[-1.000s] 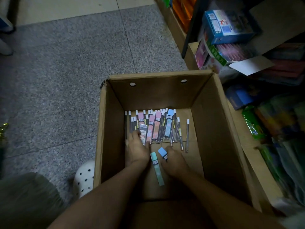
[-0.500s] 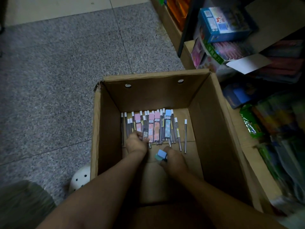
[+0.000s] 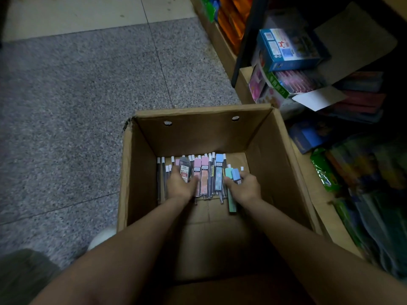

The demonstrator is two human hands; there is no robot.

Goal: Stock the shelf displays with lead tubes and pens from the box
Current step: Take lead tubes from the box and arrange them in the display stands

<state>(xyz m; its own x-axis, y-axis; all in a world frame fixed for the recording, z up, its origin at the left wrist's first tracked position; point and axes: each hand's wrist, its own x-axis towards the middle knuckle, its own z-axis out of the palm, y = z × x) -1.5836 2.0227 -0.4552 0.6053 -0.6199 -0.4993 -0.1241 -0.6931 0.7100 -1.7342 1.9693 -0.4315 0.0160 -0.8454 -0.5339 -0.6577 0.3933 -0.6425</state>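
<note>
Inside the cardboard box (image 3: 141, 172), your left hand (image 3: 179, 187) pinches a grey lead tube (image 3: 184, 169) at the pile's (image 3: 204, 175) 9 o'clock edge, while your right hand (image 3: 244, 188) grips green and blue tubes (image 3: 233, 173) at 3 o'clock.

both arms reach forward, side by side
left hand (image 3: 181, 186) and right hand (image 3: 244, 187) have curled fingers, knuckles up.

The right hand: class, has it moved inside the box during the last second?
Yes. The right hand, gripping green and blue lead tubes, has moved from the box floor's middle seam toward the cardboard box's right wall and farther up alongside the row of tubes.
</note>
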